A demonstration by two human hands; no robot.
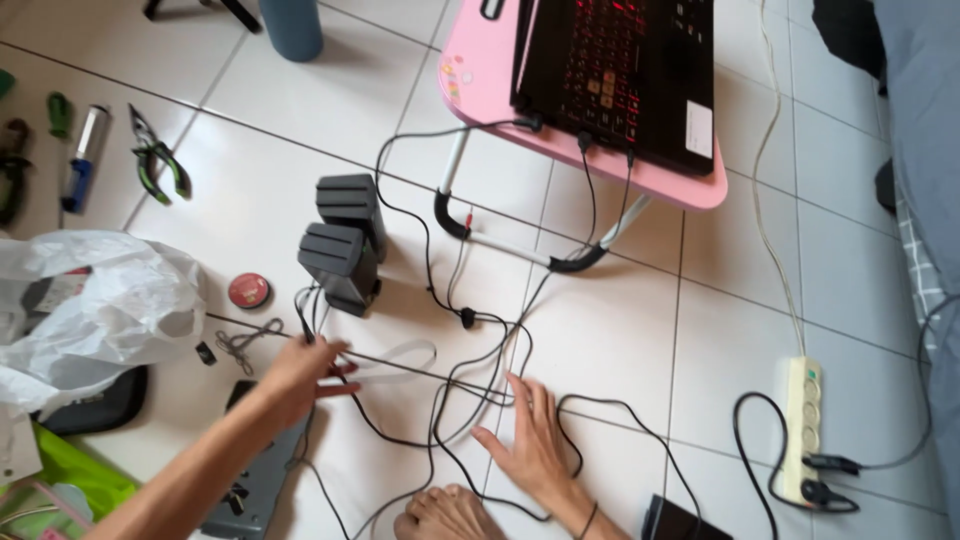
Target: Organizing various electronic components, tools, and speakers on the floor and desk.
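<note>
My left hand [298,376] reaches out over the tiled floor and pinches the thin black speaker cable [303,318] just below two small dark grey speakers [343,240]. A flat white strip [395,358] lies right by its fingertips. My right hand [530,443] rests flat on the tiles, fingers spread, among a tangle of black wires [455,385]. My bare foot [447,515] shows at the bottom edge beside it.
A pink folding table [470,70] carries a black laptop [625,70] with red-lit keys. White power strip [802,425] right. Pliers [155,160], a small torch [82,155], a red tin [248,290], a white plastic bag [95,310] and a grey device [255,480] lie left.
</note>
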